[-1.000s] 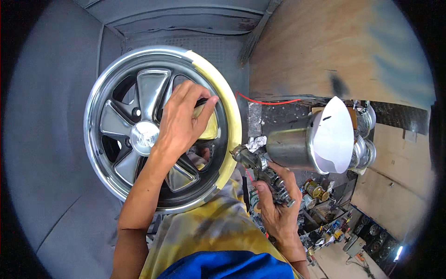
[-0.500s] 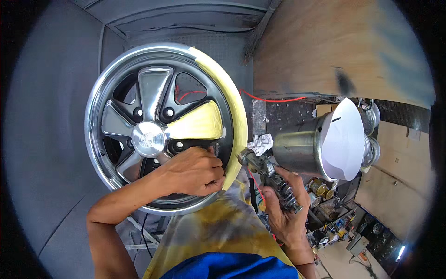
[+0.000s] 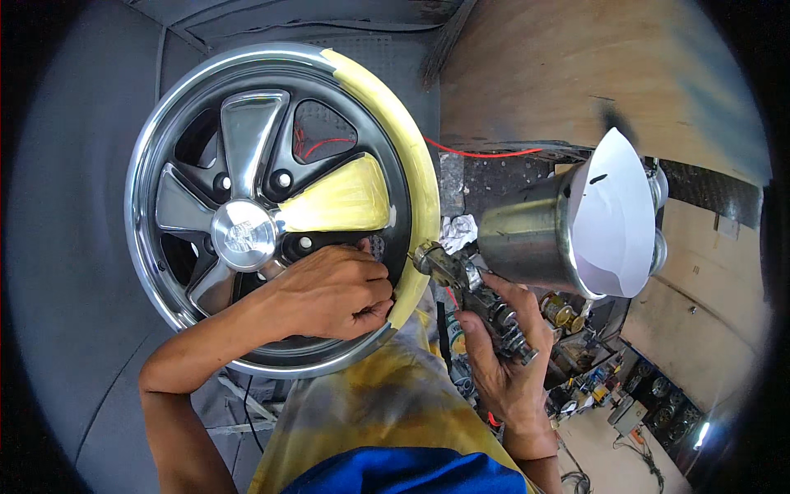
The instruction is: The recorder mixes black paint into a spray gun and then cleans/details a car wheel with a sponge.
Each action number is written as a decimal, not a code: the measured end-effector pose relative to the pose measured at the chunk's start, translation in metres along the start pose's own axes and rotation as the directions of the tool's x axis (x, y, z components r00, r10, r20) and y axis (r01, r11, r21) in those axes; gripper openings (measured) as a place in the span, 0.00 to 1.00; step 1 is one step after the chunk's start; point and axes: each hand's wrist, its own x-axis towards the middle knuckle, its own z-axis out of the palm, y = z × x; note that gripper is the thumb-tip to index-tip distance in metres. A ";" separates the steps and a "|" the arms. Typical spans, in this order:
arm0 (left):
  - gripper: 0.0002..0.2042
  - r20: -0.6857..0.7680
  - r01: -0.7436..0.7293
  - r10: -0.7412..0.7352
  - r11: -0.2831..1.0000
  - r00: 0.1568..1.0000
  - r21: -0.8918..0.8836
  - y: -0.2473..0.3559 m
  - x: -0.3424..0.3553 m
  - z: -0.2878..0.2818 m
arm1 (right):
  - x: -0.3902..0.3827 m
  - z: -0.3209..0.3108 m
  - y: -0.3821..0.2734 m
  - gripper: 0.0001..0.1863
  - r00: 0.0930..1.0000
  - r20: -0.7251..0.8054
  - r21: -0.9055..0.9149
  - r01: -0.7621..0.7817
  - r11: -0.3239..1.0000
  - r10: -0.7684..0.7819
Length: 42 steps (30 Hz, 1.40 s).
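Observation:
A chrome and black five-spoke wheel rim (image 3: pixel 189 99) stands upright before me. One spoke and the right part of its edge are covered in yellow masking tape (image 3: pixel 415 189). My left hand (image 3: pixel 333 292) presses on the lower right of the wheel, fingers curled at the tape's edge near a black opening. My right hand (image 3: pixel 506 362) grips the handle of a metal spray gun (image 3: pixel 465 284). The gun's steel cup (image 3: pixel 535 235) has a white paper cone in its mouth. Its nozzle sits close to the taped rim edge.
Grey booth walls (image 3: pixel 66 247) surround the wheel. A brown board wall (image 3: pixel 576 74) rises at the right, with a red wire (image 3: pixel 485 153) along its base. A cluttered bench with small cans and tools (image 3: pixel 592 379) lies at the lower right. My paint-stained apron (image 3: pixel 378 412) fills the bottom.
My left hand slid from the taped spoke down to the wheel's lower right edge, uncovering the yellow spoke. The spray gun stayed near the rim, shifting slightly.

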 end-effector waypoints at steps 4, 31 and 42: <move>0.10 0.004 0.002 -0.002 1.000 1.000 0.005 0.003 0.002 -0.004 | -0.001 0.002 0.000 0.24 0.999 0.030 0.002 0.019 1.000 -0.019; 0.11 0.023 -0.020 0.018 0.995 1.000 0.103 0.011 -0.003 -0.001 | -0.010 -0.003 0.005 0.24 1.000 0.029 0.055 -0.008 0.998 0.007; 0.11 0.012 -0.014 0.013 0.992 1.000 0.123 0.012 -0.003 0.000 | -0.013 -0.001 0.007 0.24 0.999 0.040 0.098 -0.032 0.995 0.028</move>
